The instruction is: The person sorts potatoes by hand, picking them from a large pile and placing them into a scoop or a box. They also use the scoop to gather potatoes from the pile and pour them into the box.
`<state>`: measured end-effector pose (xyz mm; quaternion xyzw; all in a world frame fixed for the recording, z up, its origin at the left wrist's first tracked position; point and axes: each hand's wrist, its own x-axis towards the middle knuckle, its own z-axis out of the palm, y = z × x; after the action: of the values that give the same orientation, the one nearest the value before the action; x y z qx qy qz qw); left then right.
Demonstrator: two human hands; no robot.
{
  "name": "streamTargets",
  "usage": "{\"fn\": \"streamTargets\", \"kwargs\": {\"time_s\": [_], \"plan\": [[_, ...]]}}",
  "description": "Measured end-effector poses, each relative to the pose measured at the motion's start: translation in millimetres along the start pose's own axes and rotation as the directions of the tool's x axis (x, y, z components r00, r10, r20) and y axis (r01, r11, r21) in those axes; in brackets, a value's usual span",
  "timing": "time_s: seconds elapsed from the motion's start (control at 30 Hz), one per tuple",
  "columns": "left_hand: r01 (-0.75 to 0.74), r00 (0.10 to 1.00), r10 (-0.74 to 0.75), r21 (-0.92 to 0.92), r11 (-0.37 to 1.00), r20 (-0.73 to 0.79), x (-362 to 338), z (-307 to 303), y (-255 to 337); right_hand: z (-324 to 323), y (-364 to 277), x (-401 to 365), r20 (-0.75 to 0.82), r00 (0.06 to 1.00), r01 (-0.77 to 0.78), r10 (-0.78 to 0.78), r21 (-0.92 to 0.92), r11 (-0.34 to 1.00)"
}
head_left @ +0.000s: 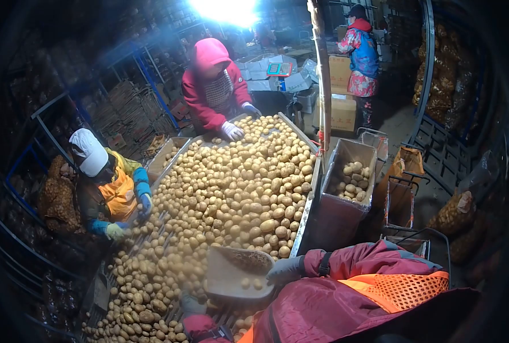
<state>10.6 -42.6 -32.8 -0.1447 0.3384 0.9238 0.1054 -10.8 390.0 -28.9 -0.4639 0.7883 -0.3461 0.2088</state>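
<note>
A pale, wide scoop (223,274) with a dirt-streaked inside lies tilted over the potatoes at the lower middle, a couple of potatoes (251,283) in it. My right hand (286,270), in a grey glove, is closed on the scoop's right edge. Down by its lower left corner is my left hand (193,304), also gloved; its fingers are blurred and I cannot tell whether they grip the scoop. Heaped potatoes (248,194) cover the sorting table around both hands.
Across the table, a person in a pink hood (214,86) handles potatoes; another in a white cap (103,177) works at the left. A potato-filled bin (346,197) stands right of the table rail (307,211), beside a pole (324,86). Farther back, a person (362,63) stands near cartons (341,111).
</note>
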Motion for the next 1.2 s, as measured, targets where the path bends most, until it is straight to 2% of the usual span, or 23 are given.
{"fn": "streamTargets", "kwargs": {"time_s": [0.03, 0.07, 0.1, 0.13, 0.2, 0.3, 0.37, 0.43, 0.5, 0.53, 0.57, 0.6, 0.67, 0.7, 0.73, 0.77, 0.8, 0.87, 0.9, 0.97, 1.1, 1.17, 1.2], "plan": [[0.0, 1.0, 0.0, 0.0, 1.0, 0.0, 0, 3, 0, 4, 2, 1, 0.002, 0.992, -0.122, 0.126, 0.258, 0.958], [-0.01, 0.991, 0.025, 0.119, 0.993, -0.131, -3, 15, 2, 6, 4, 2, 0.037, 0.969, -0.231, 0.245, 0.496, 0.837], [-0.002, 0.964, 0.065, 0.236, 0.972, -0.257, -5, 28, 3, 7, 7, 2, 0.037, 0.969, -0.231, 0.245, 0.497, 0.836], [-0.001, 0.964, 0.064, 0.236, 0.972, -0.259, -7, 49, 2, 7, 8, 3, 0.047, 0.965, -0.25, 0.259, 0.475, 0.844], [0.011, 0.892, 0.052, 0.137, 0.991, -0.448, -10, 85, 0, 6, 8, 3, 0.057, 0.96, -0.269, 0.274, 0.454, 0.849], [-0.046, 0.874, 0.129, 0.185, 0.982, -0.468, 6, 72, -2, 9, 8, 2, 0.028, 0.965, -0.242, 0.261, 0.476, 0.845], [-0.062, 0.867, 0.136, 0.168, 0.984, -0.48, 14, 75, -7, 12, 7, 1, -0.015, 0.965, -0.195, 0.261, 0.623, 0.757], [-0.079, 0.86, 0.144, 0.151, 0.985, -0.489, 19, 82, -12, 11, 5, 0, -0.027, 0.971, -0.168, 0.238, 0.629, 0.759], [-0.015, 0.959, 0.145, 0.465, 0.885, -0.245, 19, 99, -21, 9, 7, 3, -0.043, 0.976, -0.138, 0.213, 0.634, 0.761], [0.028, 0.975, 0.079, 0.471, 0.882, -0.206, 5, 138, -27, 11, 11, 5, -0.016, 0.971, -0.177, 0.239, 0.628, 0.758], [0.029, 0.975, 0.078, 0.471, 0.882, -0.207, 7, 134, -28, 6, 5, 6, 0.012, 0.964, -0.216, 0.266, 0.622, 0.753], [-0.079, 0.981, 0.18, 0.688, 0.722, -0.076, 11, 125, -31, 4, -2, 5, 0.013, 0.963, -0.217, 0.268, 0.622, 0.752], [-0.288, 0.932, 0.287, 0.934, 0.214, 0.222, 28, 82, -25, -27, -53, 5, 0.097, 0.854, -0.321, 0.511, 0.872, 0.37], [-0.287, 0.933, 0.286, 0.934, 0.213, 0.221, 34, 50, -17, -35, -53, 3, 0.098, 0.854, -0.321, 0.511, 0.873, 0.369], [-0.277, 0.912, 0.366, 0.935, 0.22, 0.184, 38, 22, -10, -42, -52, -1, 0.173, 0.823, -0.421, 0.541, 0.826, 0.375], [-0.268, 0.885, 0.443, 0.936, 0.227, 0.146, 36, 22, -5, -51, -54, -3, 0.245, 0.784, -0.515, 0.57, 0.769, 0.378], [-0.265, 0.885, 0.442, 0.937, 0.225, 0.144, 28, 21, -3, -58, -59, -4, 0.246, 0.785, -0.514, 0.568, 0.771, 0.376], [0.05, 0.843, 0.522, 0.984, 0.172, -0.134, -12, 68, 5, -72, -78, -7, 0.134, 0.702, -0.412, 0.7, 0.878, 0.245], [0.054, 0.842, 0.521, 0.984, 0.171, -0.137, -10, 43, 1, -72, -74, -7, 0.136, 0.702, -0.412, 0.699, 0.879, 0.242], [0.116, 0.771, 0.632, 0.959, -0.258, 0.077, -6, -23, -12, -72, -52, -7, 0.021, 0.742, -0.328, 0.67, 0.883, 0.336], [0.05, 0.854, 0.506, 0.948, -0.314, 0.123, -29, -20, -24, -57, 1, -6, 0.129, 0.677, -0.398, 0.725, 0.892, 0.213], [-0.024, 0.805, 0.59, 0.997, -0.07, 0.061, -28, -24, -14, -60, -2, -5, 0.105, 0.678, -0.331, 0.728, 0.927, 0.174], [-0.024, 0.805, 0.59, 0.997, -0.067, 0.059, -29, -26, -5, -60, 2, -6, 0.133, 0.665, -0.335, 0.735, 0.932, 0.135]]}}
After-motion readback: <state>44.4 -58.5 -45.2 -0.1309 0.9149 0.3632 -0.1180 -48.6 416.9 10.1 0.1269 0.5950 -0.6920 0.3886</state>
